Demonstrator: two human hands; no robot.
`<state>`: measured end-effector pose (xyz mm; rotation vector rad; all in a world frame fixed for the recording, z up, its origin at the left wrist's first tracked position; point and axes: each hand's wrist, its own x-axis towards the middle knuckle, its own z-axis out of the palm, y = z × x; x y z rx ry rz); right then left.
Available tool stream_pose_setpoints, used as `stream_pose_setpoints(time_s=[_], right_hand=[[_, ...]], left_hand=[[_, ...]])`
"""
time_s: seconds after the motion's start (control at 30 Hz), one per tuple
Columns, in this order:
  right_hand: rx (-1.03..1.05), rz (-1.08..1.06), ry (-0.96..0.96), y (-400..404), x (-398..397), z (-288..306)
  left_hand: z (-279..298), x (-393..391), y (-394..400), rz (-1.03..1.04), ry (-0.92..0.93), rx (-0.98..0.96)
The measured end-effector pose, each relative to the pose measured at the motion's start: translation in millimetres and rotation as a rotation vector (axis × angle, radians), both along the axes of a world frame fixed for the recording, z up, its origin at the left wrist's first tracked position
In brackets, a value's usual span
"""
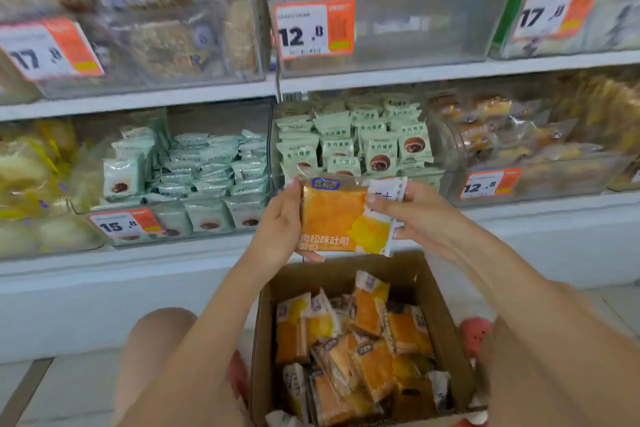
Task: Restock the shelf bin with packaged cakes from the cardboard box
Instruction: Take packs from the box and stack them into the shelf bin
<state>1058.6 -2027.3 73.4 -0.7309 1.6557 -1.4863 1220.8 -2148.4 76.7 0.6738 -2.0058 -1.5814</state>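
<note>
Both hands are working together above the cardboard box (446,333), holding up a small stack of packaged cakes. The left hand (282,218) is cupping the left edge of the front packet (337,218), an orange wrapper with a yellow patch, with the thumb curled under its lower corner and the fingers reaching up behind it. The right hand (414,213) is gripping the right side, its fingers pressing over a white-edged packet (388,196) tucked behind the front one. How many packets are in the stack cannot be told.

The person is crouching at the shelving with the box open between the knees, and many more orange and yellow packets (360,347) are lying loose inside it. The held stack is sitting just in front of the lower shelf, over a bin of green-wrapped cakes (356,140).

Judging by this, the step in hand is the transfer itself: cakes are out of the box and not yet placed. The likely target is the nearly bare clear bin (415,28) on the upper shelf, behind the 12.8 price tag (313,28), though that is a guess. The next move is calling for a lift well above the present height, over the bin's front wall, keeping the slippery wrappers squared together so none slides out. Much of the task is remaining.
</note>
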Motion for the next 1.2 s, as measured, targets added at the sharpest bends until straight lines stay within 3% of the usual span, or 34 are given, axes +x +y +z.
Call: stream_pose_setpoints(time_s=[0.13, 0.2, 0.3, 0.4, 0.47, 0.57, 0.63, 0.73, 0.83, 1.1, 1.2], right_hand=[[-0.238, -0.093, 0.210, -17.9, -35.4, 118.5], [-0.344, -0.196, 0.293, -29.3, -52.4, 165.4], [-0.467, -0.289, 0.415, -53.6, -80.9, 224.5], [-0.458, -0.313, 0.580, -91.7, -105.6, 255.9], [-0.396, -0.299, 0.763, -122.7, -120.1, 265.1], [-0.264, -0.241, 0.833, -171.0, -141.9, 263.5], [-0.154, -0.201, 0.754, -204.6, -158.9, 250.4], [-0.039, -0.160, 0.460, -246.2, -177.9, 228.4], [0.002, -0.029, 0.419, -260.7, -189.4, 220.5], [0.104, -0.172, 0.916, -284.3, -206.7, 205.4], [0.182, -0.223, 1.019, -282.4, -206.1, 205.1]], left_hand=[[87.0, -29.3, -36.5, 0.178, 0.200, -0.379], [108.8, -44.0, -55.4, 0.345, 0.247, -0.677], [136.9, -78.9, -82.0, 0.514, 0.209, -1.262], [151.3, -124.1, -105.0, 0.458, 0.081, -1.520], [148.5, -145.0, -121.2, 0.506, 0.005, -1.601], [141.4, -160.3, -132.3, 0.621, 0.130, -1.661], [137.2, -165.9, -134.3, 0.705, 0.194, -1.672], [131.3, -169.4, -137.5, 0.730, 0.207, -1.696], [130.2, -167.9, -138.3, 0.720, 0.196, -1.693], [129.1, -171.6, -133.4, 0.778, 0.206, -1.615], [128.9, -172.5, -131.9, 0.790, 0.214, -1.604]])
